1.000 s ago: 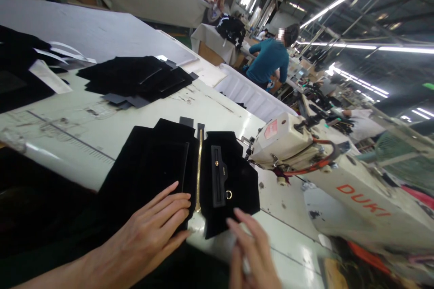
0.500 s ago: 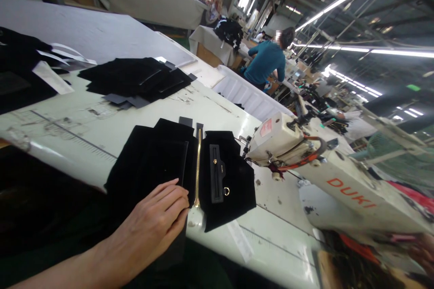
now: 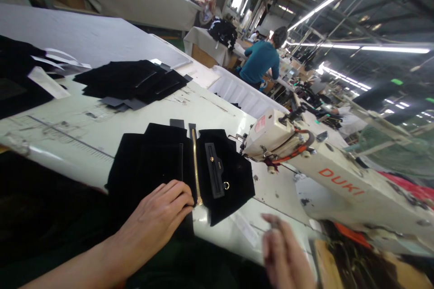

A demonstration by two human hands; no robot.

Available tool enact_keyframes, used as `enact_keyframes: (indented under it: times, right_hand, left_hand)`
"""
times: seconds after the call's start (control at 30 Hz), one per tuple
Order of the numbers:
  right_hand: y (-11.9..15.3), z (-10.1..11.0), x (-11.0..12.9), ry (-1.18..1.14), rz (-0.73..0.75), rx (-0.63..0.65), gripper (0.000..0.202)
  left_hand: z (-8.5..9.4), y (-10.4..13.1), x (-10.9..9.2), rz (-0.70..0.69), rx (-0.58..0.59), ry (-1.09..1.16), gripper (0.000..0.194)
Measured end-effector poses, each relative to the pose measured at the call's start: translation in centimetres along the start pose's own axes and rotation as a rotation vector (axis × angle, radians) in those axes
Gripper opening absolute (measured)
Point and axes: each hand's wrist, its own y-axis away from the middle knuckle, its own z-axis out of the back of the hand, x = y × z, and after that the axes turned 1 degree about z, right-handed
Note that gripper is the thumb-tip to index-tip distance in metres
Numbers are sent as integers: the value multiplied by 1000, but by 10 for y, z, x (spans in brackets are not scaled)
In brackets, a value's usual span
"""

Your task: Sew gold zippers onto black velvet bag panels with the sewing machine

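A black fabric panel (image 3: 152, 158) lies on the pale sewing table, joined along a gold-toothed zipper (image 3: 195, 162) to a smaller black piece (image 3: 237, 171). That piece carries a black leather-like trim (image 3: 214, 171) with a short zip slot and a gold D-ring (image 3: 226, 185). My left hand (image 3: 169, 205) is closed over the lower edge of the panel beside the zipper's bottom end; its fingertips are partly hidden. Low on the right, my right hand (image 3: 285, 253) is smeared by motion above the table's front edge, touching no fabric. Whether it holds anything is unclear.
The sewing machine head (image 3: 271, 137), marked DUKI, stands just right of the fabric. Behind lies a stack of black panels (image 3: 129, 81); more black pieces (image 3: 20, 72) with white strips sit far left. A white bin (image 3: 237, 88) and a person in teal (image 3: 259, 61) are beyond.
My right hand has come in from the far right to beside the fabric. My left hand has slid slightly toward the zipper, and the smaller black piece has turned a little.
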Motion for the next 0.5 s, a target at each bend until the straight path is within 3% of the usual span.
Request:
enact_keyframes:
  times: [0.1,0.17,0.33,0.5]
  right_hand:
    - [28,-78,42,76,253,128,51]
    - [32,-104,57,193,290,114,53]
    - [29,-118,65,479,332,56,50]
    - [33,-124,67,639,310,68,29]
  left_hand:
    - [0,-2,-1,19,-3,-12,22]
    - [-2,-2,-2,60,-4,-11,21]
    - [-10,1,-2,134,-27,22,19]
    - [-13,2,-2,140,-35,20,17]
